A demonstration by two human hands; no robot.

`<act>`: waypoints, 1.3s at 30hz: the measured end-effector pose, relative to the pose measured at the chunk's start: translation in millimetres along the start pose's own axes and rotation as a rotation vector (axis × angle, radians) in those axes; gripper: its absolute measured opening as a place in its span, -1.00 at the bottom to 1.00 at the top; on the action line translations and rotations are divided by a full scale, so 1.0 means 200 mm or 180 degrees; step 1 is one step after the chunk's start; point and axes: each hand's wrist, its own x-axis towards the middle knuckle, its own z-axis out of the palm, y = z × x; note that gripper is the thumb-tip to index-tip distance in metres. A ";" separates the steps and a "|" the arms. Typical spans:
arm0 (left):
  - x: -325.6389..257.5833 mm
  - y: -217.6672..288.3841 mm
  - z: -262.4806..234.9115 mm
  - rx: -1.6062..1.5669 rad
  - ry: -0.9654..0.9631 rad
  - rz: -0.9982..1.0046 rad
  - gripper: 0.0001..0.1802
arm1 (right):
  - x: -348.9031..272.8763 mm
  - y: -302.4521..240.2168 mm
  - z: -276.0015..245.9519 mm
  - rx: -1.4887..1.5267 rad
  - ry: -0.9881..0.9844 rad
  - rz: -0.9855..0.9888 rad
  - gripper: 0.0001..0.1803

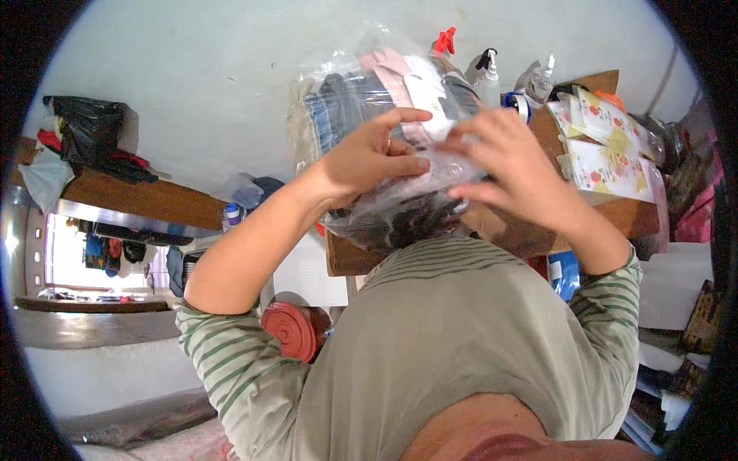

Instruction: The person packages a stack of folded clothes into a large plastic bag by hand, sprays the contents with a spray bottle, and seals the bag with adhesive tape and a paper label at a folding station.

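In the head view, the clear plastic bag [396, 192] sits at 12 o'clock, in front of your chest. It is thin, glossy film, crinkled into bright creases, its upper edge loose and crumpled. Through it you see a rounded, bulging stack of folded fabric [338, 96]: soft layers in beige, blue, dark grey and pale pink. A flat white piece [429, 104] with a rounded end lies against the pink layer.

Your left hand [377, 156], ring on one finger, lies over the film, forefinger and thumb stretched apart toward 3 o'clock, other fingers curled under; you cannot tell whether it pinches the plastic. Your right hand [503, 157] comes over the bag's 3 o'clock side with fingers bent and spread, blurred by motion; whether any film is caught in it cannot be told.

At 1 o'clock stand a red spray head [443, 42] and a translucent bottle [489, 84] with a black trigger. At 2 o'clock, flat, shiny white packets [607, 173] with red flower prints overlap on the brown wooden table [630, 219]. At 10 o'clock slumps a wrinkled black plastic bag [88, 131]; at 7 o'clock sits a spiral red roll [290, 330].
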 end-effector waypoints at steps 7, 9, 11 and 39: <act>-0.05 0.01 0.04 0.3795 -0.0144 0.2107 -0.54 | 0.00 0.03 0.05 -0.0034 -0.0706 0.0104 -0.79; -0.07 0.08 0.02 0.3790 -0.0460 0.0869 -0.60 | 0.01 0.04 0.04 0.0353 -0.0778 0.0264 -0.80; -0.06 0.15 0.00 0.3516 -0.0782 -0.0280 -0.58 | 0.03 0.05 0.01 0.1269 -0.1256 0.1036 -0.77; 0.01 -0.02 0.01 0.3828 -0.0347 0.0557 -0.69 | 0.06 0.12 0.04 0.0597 -0.1560 0.0613 -0.80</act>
